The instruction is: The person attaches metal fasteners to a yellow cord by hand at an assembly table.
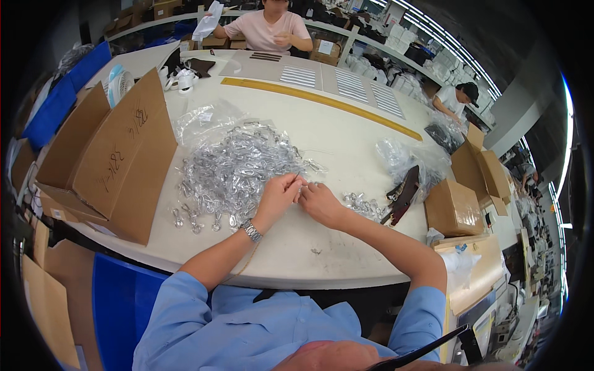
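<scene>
The left hand [281, 193] and the right hand [323, 204] meet over the desk [340, 145], fingertips touching or nearly so. Their fingers are bent and drawn in narrow; a thin dark thing [296, 177] shows at the left fingertips, but I cannot tell whether either hand is closed on a clip. The left wrist wears a watch [252, 231], and a tan cord [246, 264] runs down from near that forearm past the desk's edge.

The pile [238, 162] of silvery clips in clear wrap lies just beyond and to the left of the left hand, with a few loose clips [195, 223] at its near edge. A smaller heap [366, 206] lies to the right of the right hand, near a dark strap [405, 195]. A clear bag [393, 156] rests beyond the strap.

An open box [133, 167] stands left of the pile; a brown carton [455, 208] sits at the far right. Across the desk, behind a long yellow ruler [322, 103], a person [270, 32] in pink holds a white sheet [207, 22]
</scene>
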`<control>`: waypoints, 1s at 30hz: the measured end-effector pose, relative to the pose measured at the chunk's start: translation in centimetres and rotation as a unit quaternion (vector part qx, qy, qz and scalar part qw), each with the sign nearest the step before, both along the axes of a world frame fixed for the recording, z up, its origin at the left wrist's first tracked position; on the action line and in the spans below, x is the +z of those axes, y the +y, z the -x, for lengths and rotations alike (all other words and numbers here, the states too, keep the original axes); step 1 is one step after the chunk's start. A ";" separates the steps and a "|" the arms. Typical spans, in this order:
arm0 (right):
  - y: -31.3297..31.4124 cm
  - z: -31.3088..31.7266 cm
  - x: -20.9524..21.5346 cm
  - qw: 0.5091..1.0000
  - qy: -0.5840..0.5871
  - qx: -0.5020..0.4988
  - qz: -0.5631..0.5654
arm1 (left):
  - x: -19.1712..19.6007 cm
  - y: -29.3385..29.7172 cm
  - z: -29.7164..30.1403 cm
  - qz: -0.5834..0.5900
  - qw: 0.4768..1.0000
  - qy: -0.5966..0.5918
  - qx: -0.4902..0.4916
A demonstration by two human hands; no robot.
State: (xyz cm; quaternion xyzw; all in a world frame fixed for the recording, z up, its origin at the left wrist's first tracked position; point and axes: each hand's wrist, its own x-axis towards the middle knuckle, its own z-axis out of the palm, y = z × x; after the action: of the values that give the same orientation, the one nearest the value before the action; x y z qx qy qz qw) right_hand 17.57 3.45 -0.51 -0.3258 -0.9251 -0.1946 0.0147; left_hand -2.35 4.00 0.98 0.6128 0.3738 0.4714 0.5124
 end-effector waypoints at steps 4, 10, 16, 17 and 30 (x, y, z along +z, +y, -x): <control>1.3 -0.1 0.5 0.997 0.020 0.071 -0.014 | -0.1 0.3 0.2 0.014 1.000 -0.019 -0.009; -0.3 0.9 2.1 0.981 0.152 -0.029 0.120 | -0.1 0.8 1.1 0.046 0.997 -0.067 0.003; -2.1 -0.5 3.0 0.523 0.671 -0.168 0.498 | 0.3 2.4 1.1 -0.049 0.999 0.014 -0.003; -3.0 -0.5 2.6 0.515 0.676 -0.178 0.496 | 0.1 2.2 1.1 -0.070 0.996 0.053 -0.020; -7.2 -0.7 1.0 0.447 0.690 -0.235 0.519 | 0.1 0.1 0.3 0.088 0.973 0.078 -0.201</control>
State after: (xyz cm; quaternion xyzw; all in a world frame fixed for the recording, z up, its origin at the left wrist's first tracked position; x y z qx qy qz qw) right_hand 18.27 -3.77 0.53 -0.5049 -0.4277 0.6141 0.4301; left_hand -2.69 4.15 1.11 0.6629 0.3220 0.2750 0.6175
